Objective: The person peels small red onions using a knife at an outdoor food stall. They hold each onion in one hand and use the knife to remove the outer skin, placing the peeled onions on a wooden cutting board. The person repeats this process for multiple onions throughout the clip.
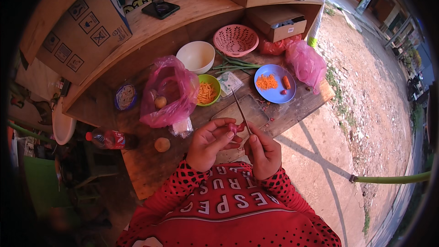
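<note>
Between the fingertips of my left hand (210,144) is a small red shallot (235,128), partly covered by the thumb. My right hand (262,151) grips a knife (241,109) with its blade pointing up and away from me; its handle is hidden in the fist. A strip of red skin seems to lie between shallot and blade. Below and beyond my hands is a worn cutting board (243,109). To its right, a blue plate (261,96) bears shredded carrot (267,82), a carrot piece (286,82) and another small shallot (283,92).
A green bowl (218,87) of carrot strips, a white bowl (195,56), a pink basket (236,40) and green onions (240,63) stand beyond the board. Leftward are an open pink plastic bag (151,116), a round brown vegetable (162,144) and a soda bottle (109,139). Cardboard boxes rest behind.
</note>
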`<state>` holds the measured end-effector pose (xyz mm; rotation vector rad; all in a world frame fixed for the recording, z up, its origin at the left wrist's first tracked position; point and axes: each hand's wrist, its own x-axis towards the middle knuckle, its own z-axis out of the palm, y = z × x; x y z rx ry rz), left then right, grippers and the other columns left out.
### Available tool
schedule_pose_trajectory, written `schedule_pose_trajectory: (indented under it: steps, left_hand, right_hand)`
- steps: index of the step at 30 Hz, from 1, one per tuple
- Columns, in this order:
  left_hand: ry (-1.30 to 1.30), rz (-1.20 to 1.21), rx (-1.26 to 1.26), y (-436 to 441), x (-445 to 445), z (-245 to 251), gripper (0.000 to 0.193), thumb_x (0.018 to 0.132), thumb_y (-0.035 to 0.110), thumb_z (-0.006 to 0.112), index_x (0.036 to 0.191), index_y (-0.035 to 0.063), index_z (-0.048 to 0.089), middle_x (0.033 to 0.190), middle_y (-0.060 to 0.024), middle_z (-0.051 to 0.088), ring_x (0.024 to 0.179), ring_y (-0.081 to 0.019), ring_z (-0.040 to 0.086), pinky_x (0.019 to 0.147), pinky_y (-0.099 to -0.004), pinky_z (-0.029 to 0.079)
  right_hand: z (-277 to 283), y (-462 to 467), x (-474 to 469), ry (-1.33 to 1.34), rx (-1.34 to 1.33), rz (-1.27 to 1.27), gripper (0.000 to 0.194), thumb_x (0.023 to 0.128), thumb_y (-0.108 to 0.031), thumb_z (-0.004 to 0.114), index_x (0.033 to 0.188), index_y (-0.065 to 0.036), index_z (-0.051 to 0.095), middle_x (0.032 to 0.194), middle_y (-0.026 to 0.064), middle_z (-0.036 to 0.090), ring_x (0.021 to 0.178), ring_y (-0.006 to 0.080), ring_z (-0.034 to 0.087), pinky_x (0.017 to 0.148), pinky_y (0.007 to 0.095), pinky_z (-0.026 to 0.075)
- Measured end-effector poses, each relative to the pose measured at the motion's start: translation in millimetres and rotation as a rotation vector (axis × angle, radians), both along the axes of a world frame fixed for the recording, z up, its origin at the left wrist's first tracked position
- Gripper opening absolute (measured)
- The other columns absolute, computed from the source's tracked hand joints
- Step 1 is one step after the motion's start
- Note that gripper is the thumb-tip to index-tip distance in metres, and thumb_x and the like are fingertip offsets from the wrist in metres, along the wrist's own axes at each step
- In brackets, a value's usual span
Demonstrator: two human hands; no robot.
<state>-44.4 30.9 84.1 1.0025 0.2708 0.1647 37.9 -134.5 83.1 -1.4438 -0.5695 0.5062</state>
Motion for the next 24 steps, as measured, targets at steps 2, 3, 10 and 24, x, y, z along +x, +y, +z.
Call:
schedule_pose_trajectory:
  steps: [2, 3, 10, 24]
  left_hand:
    - [-0.005, -0.01, 0.005, 0.1, -0.1, 0.5, 0.035, 0.102, 0.007, 0.057, 0.136, -0.0003, 0.052, 0.127, -0.011, 0.065, 0.11, -0.022, 0.068, 0.096, -0.0374, 0.057]
    - [-0.011, -0.015, 0.009, -0.4, 0.0, 1.9, 0.035, 0.103, 0.007, 0.056, 0.137, 0.0001, 0.051, 0.129, -0.0113, 0.064, 0.111, -0.0225, 0.068, 0.097, -0.0381, 0.056]
    - [0.0, -0.02, -0.035, -0.4, 0.9, -0.4, 0.036, 0.104, 0.01, 0.053, 0.139, 0.0044, 0.046, 0.135, -0.0123, 0.062, 0.123, -0.024, 0.062, 0.104, -0.0408, 0.052]
    - [-0.08, -0.033, -0.012, 1.6, 2.5, -15.8, 0.034, 0.104, 0.005, 0.05, 0.138, 0.0084, 0.044, 0.146, -0.0188, 0.053, 0.131, -0.024, 0.057, 0.106, -0.0404, 0.051]
  right_hand:
    - [-0.7, 0.1, 1.1, 0.007, -0.004, -0.027, 0.038, 0.107, -0.013, 0.047, 0.142, -0.002, 0.058, 0.071, -0.0019, 0.057, 0.067, 0.006, 0.053, 0.066, 0.023, 0.046]
    - [-1.4, -0.1, 1.5, 0.0, -0.005, -0.035, 0.038, 0.107, -0.012, 0.047, 0.142, -0.003, 0.057, 0.071, -0.002, 0.057, 0.068, 0.006, 0.054, 0.066, 0.023, 0.046]
    - [3.0, -0.3, 2.1, -0.083, -0.035, -0.009, 0.042, 0.105, -0.01, 0.05, 0.146, -0.003, 0.054, 0.073, 0.0009, 0.059, 0.067, 0.007, 0.056, 0.066, 0.0242, 0.048]
    - [2.6, 1.0, 3.4, -0.288, -0.133, 0.095, 0.046, 0.099, -0.007, 0.057, 0.146, -0.007, 0.055, 0.072, 0.0103, 0.065, 0.062, 0.0176, 0.066, 0.064, 0.0294, 0.051]
